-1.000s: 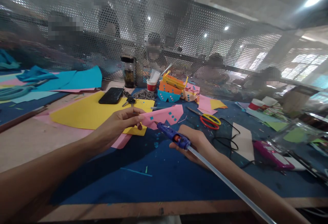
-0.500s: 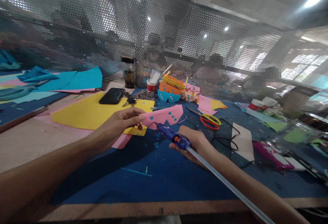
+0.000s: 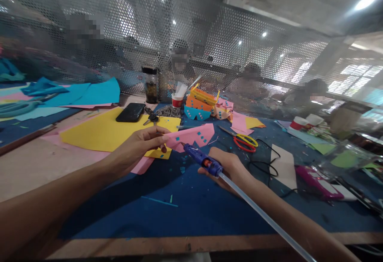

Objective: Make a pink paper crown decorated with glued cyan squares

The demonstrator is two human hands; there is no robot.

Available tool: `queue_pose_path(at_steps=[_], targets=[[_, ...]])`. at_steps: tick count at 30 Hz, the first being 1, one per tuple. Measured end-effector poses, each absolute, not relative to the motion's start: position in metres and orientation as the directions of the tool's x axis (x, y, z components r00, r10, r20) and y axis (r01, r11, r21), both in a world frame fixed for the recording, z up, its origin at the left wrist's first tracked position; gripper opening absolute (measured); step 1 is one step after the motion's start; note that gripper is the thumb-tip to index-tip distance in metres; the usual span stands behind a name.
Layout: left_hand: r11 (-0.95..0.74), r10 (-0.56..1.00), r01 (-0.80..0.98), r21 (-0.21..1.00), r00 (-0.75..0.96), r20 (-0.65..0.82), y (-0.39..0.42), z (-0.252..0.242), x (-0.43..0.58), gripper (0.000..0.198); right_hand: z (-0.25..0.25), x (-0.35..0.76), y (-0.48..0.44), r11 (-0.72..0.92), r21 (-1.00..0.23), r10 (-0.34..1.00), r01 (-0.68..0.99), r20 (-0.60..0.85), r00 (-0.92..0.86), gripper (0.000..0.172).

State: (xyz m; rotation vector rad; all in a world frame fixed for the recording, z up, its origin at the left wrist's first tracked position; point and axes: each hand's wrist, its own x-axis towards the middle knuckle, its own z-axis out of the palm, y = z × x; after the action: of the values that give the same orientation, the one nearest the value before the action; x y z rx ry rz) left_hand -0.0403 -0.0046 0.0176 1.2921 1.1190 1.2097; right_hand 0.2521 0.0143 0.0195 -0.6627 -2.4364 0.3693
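My left hand [image 3: 136,147] pinches the near end of a pink paper piece [image 3: 193,135] dotted with small teal squares, holding it just above the table. My right hand [image 3: 231,166] grips a blue glue gun [image 3: 201,158]. A long clear glue stick [image 3: 263,218] trails from the gun's back along my forearm. The gun's nozzle points at the lower edge of the pink piece, close to my left fingertips.
A yellow sheet [image 3: 104,132], a black phone [image 3: 131,112], keys [image 3: 151,116], and red-and-yellow scissors [image 3: 243,140] lie on the blue table cover [image 3: 191,202]. Folded paper models [image 3: 203,106] and a red cup [image 3: 177,100] stand behind. A perforated metal screen [image 3: 209,46] separates people beyond.
Almost nothing has changed; both hands keep their hold, and the pink piece and glue gun have shifted only very slightly.
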Motion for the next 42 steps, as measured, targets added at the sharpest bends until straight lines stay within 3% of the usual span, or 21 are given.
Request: queue_pose_path(at_steps=[42], targets=[[-0.071,0.995,-0.026,0.997,0.073,0.073,-0.0049,0.0175,-0.0405,0.021,0.0178,0.2528,0.0142,0.826,-0.424,0.548,0.372,0.445,-0.708,0.026]])
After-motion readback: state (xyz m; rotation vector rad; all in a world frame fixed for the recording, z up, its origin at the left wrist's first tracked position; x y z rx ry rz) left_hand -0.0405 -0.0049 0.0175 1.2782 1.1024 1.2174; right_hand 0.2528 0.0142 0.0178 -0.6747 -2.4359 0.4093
